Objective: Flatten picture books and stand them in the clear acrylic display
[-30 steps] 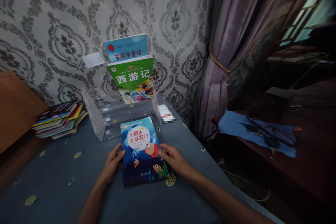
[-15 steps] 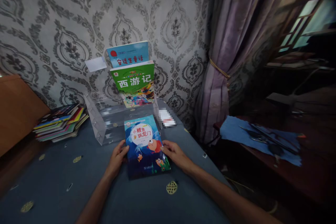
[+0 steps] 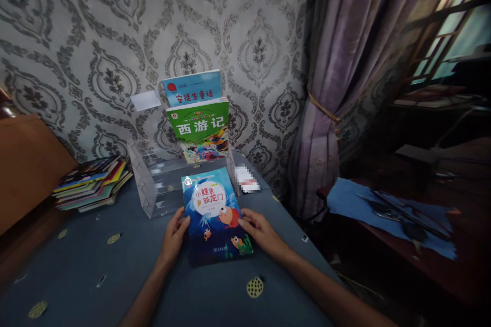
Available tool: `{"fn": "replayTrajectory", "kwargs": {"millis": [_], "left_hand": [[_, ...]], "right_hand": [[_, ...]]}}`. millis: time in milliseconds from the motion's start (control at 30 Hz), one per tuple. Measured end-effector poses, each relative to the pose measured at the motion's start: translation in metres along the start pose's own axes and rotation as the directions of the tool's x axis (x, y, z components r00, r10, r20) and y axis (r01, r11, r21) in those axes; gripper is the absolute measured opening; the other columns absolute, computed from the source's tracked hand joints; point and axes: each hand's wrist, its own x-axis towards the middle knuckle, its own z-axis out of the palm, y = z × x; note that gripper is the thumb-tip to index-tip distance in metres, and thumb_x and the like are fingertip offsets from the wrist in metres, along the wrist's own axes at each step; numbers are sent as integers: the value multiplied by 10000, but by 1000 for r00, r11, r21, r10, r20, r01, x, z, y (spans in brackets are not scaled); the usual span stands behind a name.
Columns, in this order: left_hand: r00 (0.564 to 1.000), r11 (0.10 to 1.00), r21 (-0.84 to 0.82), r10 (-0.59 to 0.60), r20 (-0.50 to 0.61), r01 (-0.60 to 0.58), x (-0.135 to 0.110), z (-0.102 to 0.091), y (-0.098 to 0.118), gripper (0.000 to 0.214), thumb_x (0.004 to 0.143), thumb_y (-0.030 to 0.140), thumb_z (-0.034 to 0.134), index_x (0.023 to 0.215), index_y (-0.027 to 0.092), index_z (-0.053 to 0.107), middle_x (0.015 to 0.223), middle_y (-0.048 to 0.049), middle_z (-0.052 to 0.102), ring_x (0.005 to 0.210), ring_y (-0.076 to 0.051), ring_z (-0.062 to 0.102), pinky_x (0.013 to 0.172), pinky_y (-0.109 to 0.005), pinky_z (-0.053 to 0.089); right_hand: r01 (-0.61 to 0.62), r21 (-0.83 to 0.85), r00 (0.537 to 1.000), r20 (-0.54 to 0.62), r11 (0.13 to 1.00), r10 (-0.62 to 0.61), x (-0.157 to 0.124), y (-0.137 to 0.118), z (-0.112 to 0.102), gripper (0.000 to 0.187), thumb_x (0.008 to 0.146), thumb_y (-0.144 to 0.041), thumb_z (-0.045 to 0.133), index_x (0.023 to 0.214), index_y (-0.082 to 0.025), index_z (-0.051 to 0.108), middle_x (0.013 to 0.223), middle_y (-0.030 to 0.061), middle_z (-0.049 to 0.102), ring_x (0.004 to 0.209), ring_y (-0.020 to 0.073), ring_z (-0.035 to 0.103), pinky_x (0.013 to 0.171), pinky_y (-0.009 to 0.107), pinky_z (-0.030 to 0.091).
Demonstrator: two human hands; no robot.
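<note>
A blue picture book (image 3: 216, 213) with cartoon fish on its cover is held over the blue table (image 3: 115, 271), just in front of a clear acrylic rack (image 3: 161, 184). My left hand (image 3: 175, 232) grips its left edge and my right hand (image 3: 261, 231) grips its right edge, fingers curled on the cover. In the rack's back tiers stand a green book (image 3: 199, 125) and behind it a light-blue book (image 3: 192, 88).
A pile of thin colourful books (image 3: 92, 184) lies at the left by a wooden board (image 3: 26, 163). A white card (image 3: 144, 100) sticks up from the rack. A purple curtain (image 3: 337, 87) hangs right; a dark side table bears a blue cloth (image 3: 383, 209).
Both hands have carried the blue fish book a little forward and up, towards the clear rack. The view has shifted slightly downward and left.
</note>
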Motion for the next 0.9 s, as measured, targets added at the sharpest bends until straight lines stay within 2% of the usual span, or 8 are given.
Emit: {"fn": "replayTrajectory", "kwargs": {"millis": [200,367,500,633,767,900], "left_hand": [[1000,1000,-16,19,-11,-19,3,6,5,790,543,588,894,1178,158,704,882,-92,778,775,-256,718,692,-316,544],[997,998,-4,69,-43,-69,7,7,3,823,541,615,881,1204,163,697,887,-93,778,829,-270,725,733,-330,555],[991,992,55,120,-66,-116,13,10,8,813,544,641,861,1170,146,710,839,-80,759,745,-228,694,658,-291,531],[985,981,93,174,-21,-171,22,17,20,835,567,686,829,1185,141,693,732,-36,715,598,-162,610,526,-236,455],[976,970,104,219,14,-219,31,23,31,866,569,704,819,1200,129,675,667,-8,668,578,-150,582,519,-228,443],[962,955,129,271,-4,-269,39,26,36,846,590,711,800,1182,120,678,632,1,643,541,-141,554,491,-221,414]], "right_hand": [[-1,7,999,34,1000,0,5,-5,-3,524,789,-660,696,1010,-185,707,775,34,688,779,222,646,721,340,527],[32,14,998,52,999,-33,8,-5,-4,567,793,-694,675,1037,-182,698,829,46,718,790,225,667,751,360,537],[48,20,997,63,999,-49,15,-9,-7,556,778,-702,681,1006,-195,693,876,55,737,817,234,683,771,370,546],[67,-9,997,34,998,-66,26,-15,-12,536,771,-701,682,962,-200,690,875,53,739,841,248,694,810,395,552],[90,-29,996,12,996,-90,37,-22,-16,484,773,-704,669,915,-243,711,842,61,739,846,278,699,805,422,563],[130,-1,991,39,991,-130,45,-28,-18,460,791,-675,668,974,-258,725,939,70,757,940,293,707,869,443,559]]}}
